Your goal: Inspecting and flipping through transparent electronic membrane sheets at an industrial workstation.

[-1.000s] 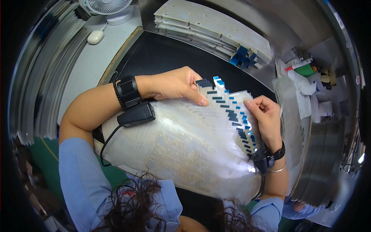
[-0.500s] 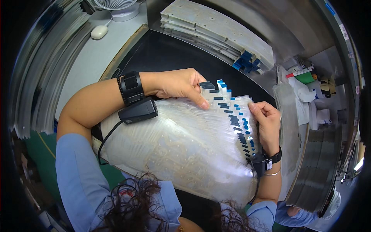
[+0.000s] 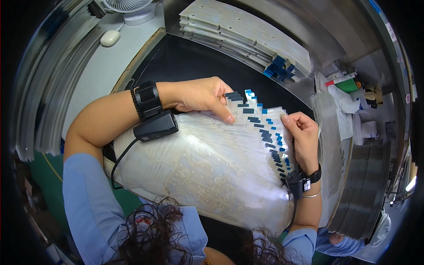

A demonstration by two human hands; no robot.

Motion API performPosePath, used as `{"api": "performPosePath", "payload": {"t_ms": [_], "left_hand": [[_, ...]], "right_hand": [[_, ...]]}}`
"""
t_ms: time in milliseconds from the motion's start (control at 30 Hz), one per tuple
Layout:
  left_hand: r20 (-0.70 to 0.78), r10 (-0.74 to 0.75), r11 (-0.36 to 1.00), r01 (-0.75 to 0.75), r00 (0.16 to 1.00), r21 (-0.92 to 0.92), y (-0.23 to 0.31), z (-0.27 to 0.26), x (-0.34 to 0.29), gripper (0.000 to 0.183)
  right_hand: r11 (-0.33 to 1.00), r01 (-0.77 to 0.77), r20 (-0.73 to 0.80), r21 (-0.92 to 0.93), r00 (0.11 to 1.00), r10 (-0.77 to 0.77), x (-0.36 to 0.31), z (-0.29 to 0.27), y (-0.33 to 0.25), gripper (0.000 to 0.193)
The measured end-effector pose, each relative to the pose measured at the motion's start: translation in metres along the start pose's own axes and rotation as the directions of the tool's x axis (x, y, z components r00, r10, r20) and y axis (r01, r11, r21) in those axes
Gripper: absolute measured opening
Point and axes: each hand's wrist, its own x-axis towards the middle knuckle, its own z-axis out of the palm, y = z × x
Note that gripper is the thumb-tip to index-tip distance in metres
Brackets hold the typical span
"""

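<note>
A fanned stack of thin translucent plastic sheets (image 3: 198,163) lies across the area in front of me, with small black and blue tabs (image 3: 267,138) stepped along its right side. My left hand (image 3: 205,99) grips the far edge of the fan. Its thumb presses on top, while the other fingers are curled and partly hidden behind the sheets. At the fan's far right corner, my right hand (image 3: 304,134) pinches a sheet edge between thumb and forefinger. Both wrists wear black straps with small black cabled devices.
Beyond the black work surface (image 3: 176,57) stands a pile of pale sheets with blue tabs (image 3: 247,33). Tall sheet stacks (image 3: 57,84) line the left, near a white mouse (image 3: 110,38) and fan (image 3: 138,13). More grey sheets (image 3: 362,190) stand at right, close to another person's sleeve (image 3: 338,245).
The whole view has shifted slightly, so things sit a little further left in the picture. Both hands keep the same hold on the sheets.
</note>
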Motion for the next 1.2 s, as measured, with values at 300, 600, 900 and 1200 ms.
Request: {"api": "performPosePath", "payload": {"t_ms": [300, 600, 900, 1200], "left_hand": [[-0.026, 0.008, 1.000, -0.009, 1.000, -0.019, 0.007, 0.008, -0.003, 0.027], [0.004, 0.021, 1.000, -0.021, 1.000, -0.013, 0.002, 0.001, 0.000, 0.032], [-0.030, 0.008, 1.000, -0.008, 1.000, -0.024, 0.001, 0.001, -0.001, 0.027], [-0.004, -0.021, 1.000, 0.021, 1.000, 0.001, 0.001, 0.001, 0.000, 0.037]], "right_hand": [[1.000, 0.016, 0.019, 0.026, 1.000, -0.017, 0.001, -0.007, 0.009, 0.010], [0.997, 0.034, 0.036, 0.070, 0.999, -0.036, 0.002, -0.001, 0.003, 0.011], [0.990, -0.017, -0.018, 0.142, 1.000, 0.020, 0.004, 0.009, 0.007, 0.010], [0.994, 0.007, 0.031, 0.107, 0.999, -0.010, 0.002, 0.002, 0.007, 0.014]]}}
